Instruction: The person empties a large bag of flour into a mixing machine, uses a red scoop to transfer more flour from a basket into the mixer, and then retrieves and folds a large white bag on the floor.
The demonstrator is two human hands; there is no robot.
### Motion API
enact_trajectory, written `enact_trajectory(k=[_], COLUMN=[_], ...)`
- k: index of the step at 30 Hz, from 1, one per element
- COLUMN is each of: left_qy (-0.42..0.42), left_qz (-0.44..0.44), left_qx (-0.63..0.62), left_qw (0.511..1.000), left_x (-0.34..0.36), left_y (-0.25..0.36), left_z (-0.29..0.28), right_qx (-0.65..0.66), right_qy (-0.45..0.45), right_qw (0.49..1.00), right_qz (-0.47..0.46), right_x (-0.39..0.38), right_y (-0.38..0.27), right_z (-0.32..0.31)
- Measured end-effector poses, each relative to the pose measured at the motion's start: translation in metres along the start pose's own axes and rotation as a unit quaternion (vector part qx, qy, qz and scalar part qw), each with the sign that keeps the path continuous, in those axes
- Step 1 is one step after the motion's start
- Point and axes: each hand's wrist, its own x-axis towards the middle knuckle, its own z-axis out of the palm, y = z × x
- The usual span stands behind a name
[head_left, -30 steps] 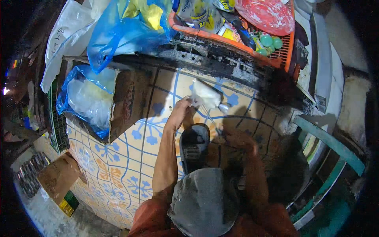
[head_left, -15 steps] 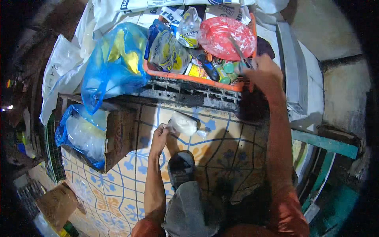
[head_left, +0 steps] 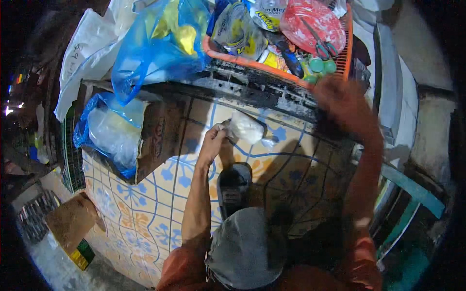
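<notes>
My left hand (head_left: 212,141) pinches the end of a small clear plastic bag of white stuff (head_left: 248,128), which hangs above the tiled floor. Motion blurs my right hand (head_left: 342,102), just in front of the right corner of an orange basket (head_left: 257,72); its fingers are smeared and I cannot make out anything in them. Inside the basket, a pair of scissors (head_left: 316,38) with dark green handles rests on a red plate (head_left: 293,22) dusted with white powder. Green-capped containers (head_left: 316,65) and a dark blue object (head_left: 290,58) lie by the plate.
To the left of the basket stands a blue plastic bag (head_left: 160,58) with yellow contents. Below it, a cardboard box (head_left: 158,140) holds clear plastic bags in a blue liner. Patterned tiles (head_left: 165,194) cover the floor, and a green bar (head_left: 412,186) is at the right.
My right hand has let go of the scissors, leaving them on the red plate, and has drawn back toward me. My left hand still holds the small bag. The whole view has shifted.
</notes>
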Motion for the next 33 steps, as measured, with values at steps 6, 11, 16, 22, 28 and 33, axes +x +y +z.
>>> enact_trajectory(k=[6, 11, 16, 22, 28, 33], left_qy=[-0.049, -0.055, -0.129, -0.164, -0.223, -0.306], left_qz=[-0.040, 0.008, -0.022, 0.037, 0.074, 0.147], left_qx=[-0.066, -0.070, -0.028, 0.019, 0.227, 0.328], left_qw=[0.996, 0.996, 0.991, 0.986, 0.945, 0.881], left_x=[0.009, 0.013, 0.015, -0.011, -0.096, -0.193], left_y=[0.015, 0.013, 0.018, 0.085, 0.236, 0.386], left_z=[0.020, 0.028, 0.024, 0.052, 0.089, 0.137], right_qx=[-0.100, -0.043, 0.201, 0.417, 0.488, 0.805], right_qy=[-0.070, 0.005, 0.046, 0.025, 0.012, -0.122], right_qw=[0.992, 0.999, 0.978, 0.909, 0.872, 0.571], right_qz=[-0.006, -0.001, 0.014, 0.009, 0.011, 0.105], right_x=[-0.029, -0.009, -0.005, -0.031, -0.105, -0.192], right_y=[0.084, 0.084, 0.102, 0.094, 0.029, -0.010], right_z=[0.209, 0.258, 0.268, 0.231, 0.133, 0.051])
